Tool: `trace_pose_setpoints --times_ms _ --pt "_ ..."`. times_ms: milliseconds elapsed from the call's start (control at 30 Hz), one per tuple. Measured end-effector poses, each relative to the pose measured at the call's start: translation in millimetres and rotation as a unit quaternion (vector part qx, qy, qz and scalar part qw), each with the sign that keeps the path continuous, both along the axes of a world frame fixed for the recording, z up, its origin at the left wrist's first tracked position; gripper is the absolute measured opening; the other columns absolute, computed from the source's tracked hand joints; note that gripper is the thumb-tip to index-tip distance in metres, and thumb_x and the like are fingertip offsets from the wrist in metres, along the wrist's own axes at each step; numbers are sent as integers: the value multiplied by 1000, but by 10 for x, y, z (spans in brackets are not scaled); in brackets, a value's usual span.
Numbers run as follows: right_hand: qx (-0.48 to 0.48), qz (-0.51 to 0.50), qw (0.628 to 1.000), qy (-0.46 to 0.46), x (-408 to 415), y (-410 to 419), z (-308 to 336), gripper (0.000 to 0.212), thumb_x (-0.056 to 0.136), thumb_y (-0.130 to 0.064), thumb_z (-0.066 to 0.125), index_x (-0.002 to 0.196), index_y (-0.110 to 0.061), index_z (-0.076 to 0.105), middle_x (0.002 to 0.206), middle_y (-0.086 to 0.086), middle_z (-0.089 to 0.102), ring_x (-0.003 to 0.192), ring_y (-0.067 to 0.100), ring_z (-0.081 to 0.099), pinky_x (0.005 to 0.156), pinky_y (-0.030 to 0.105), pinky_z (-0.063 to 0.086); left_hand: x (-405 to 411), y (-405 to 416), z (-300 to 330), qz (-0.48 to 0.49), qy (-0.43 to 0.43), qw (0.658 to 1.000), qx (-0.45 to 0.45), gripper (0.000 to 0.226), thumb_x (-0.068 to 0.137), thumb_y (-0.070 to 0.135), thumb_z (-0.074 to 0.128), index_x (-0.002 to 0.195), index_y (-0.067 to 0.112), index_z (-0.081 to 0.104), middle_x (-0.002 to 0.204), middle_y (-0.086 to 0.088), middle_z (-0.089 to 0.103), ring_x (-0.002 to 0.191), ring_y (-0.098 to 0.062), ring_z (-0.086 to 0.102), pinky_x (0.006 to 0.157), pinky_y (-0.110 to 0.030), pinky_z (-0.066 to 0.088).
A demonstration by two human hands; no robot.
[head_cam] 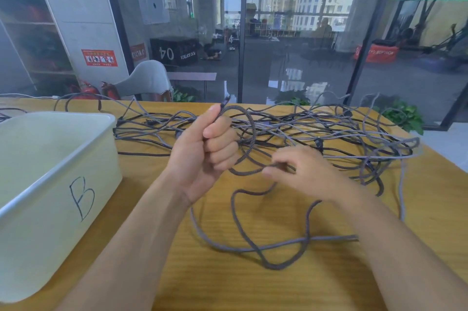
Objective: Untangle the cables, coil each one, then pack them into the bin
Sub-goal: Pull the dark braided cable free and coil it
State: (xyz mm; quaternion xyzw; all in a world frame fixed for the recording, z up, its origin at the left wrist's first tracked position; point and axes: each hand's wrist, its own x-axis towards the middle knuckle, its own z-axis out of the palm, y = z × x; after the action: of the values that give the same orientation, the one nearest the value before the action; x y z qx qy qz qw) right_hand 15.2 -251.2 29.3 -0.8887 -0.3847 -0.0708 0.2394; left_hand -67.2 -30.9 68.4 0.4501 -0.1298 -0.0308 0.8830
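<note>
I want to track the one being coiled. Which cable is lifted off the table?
The braided cable arching between the left hand and right hand; the others lie on the table.

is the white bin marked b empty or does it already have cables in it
Empty as far as it shows: the bin interior is bare white, though the near wall hides some.

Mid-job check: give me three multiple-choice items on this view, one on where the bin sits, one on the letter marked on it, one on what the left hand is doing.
1. Where is the bin relative to the tangle of cables?
A. to its left B. to its right C. on top of it

2. Which letter is on the bin?
A. A B. B C. D

3. What is the left hand doing?
A. lying flat on the table B. gripping a cable C. reaching into the bin

Answers: 1 A, the bin stands at the left table edge; 2 B, a handwritten B is on its front wall; 3 B, its fingers curl round a cable end, raised.
</note>
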Motion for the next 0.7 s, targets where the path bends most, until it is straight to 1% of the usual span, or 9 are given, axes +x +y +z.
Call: trace_pose_setpoints --times_ms 67,233,267,333,400,500,567,633,700 --pt "56 -33 996 69 75 -185 47 52 89 -68 55 66 -22 53 62 -9 44 59 8 40 60 29 32 -27 42 24 18 -2 999 38 57 107 38 38 51 28 33 52 8 13 46 -12 8 46 -27 10" --pt "148 -3 956 255 63 -365 186 33 100 -42 60 77 -20 68 62 3 54 66 14 57 81 30 48 -34 79 -6 28 -4 995 98 53 106 40 39 56 27 28 51 8 16 47 -12 9 46 -28 10" --pt "160 -41 955 247 55 -333 186 32 97 -43 64 78 -19 71 58 0 53 60 12 56 77 25 47 -25 56 -20 23 -4 993 119 54 106 40 38 55 27 29 51 8 16 47 -12 10 46 -28 11" --pt "192 -143 963 127 58 -205 137 38 87 -51 75 70 -17 71 51 -10 51 48 3 46 57 15 39 -11 -44 -63 23 -10 981 194 55 109 39 36 55 27 30 51 7 19 47 -13 13 48 -29 13" --pt "218 -227 948 -45 39 -35 67 46 81 -57 80 61 -20 63 51 -10 56 49 7 52 49 21 40 4 -176 -137 32 -20 963 267 55 111 38 33 58 25 31 53 5 22 50 -15 15 51 -30 12" --pt "286 -224 926 -106 -34 174 -1 39 90 -49 77 69 -20 61 60 -3 63 58 17 61 55 38 50 34 -300 -234 60 -40 943 325 52 112 39 32 63 23 31 56 4 23 54 -16 15 50 -25 15" --pt "335 -175 924 -51 -77 254 0 33 101 -36 64 75 -16 64 60 -1 59 56 19 51 55 41 42 57 -327 -278 81 -50 932 349 51 112 41 31 64 22 31 58 4 25 53 -14 17 50 -23 19" --pt "400 -121 906 71 -133 305 30 33 107 -25 46 85 -14 68 56 -9 51 53 16 41 54 41 38 76 -348 -314 101 -54 925 362 51 112 41 30 65 21 32 60 2 25 53 -12 19 49 -22 20" --pt "416 -89 892 155 -196 330 51 32 108 -16 40 94 -13 68 57 -13 43 55 11 39 54 43 50 88 -369 -343 124 -57 923 361 52 113 38 30 65 19 34 60 2 25 52 -12 19 48 -22 20"
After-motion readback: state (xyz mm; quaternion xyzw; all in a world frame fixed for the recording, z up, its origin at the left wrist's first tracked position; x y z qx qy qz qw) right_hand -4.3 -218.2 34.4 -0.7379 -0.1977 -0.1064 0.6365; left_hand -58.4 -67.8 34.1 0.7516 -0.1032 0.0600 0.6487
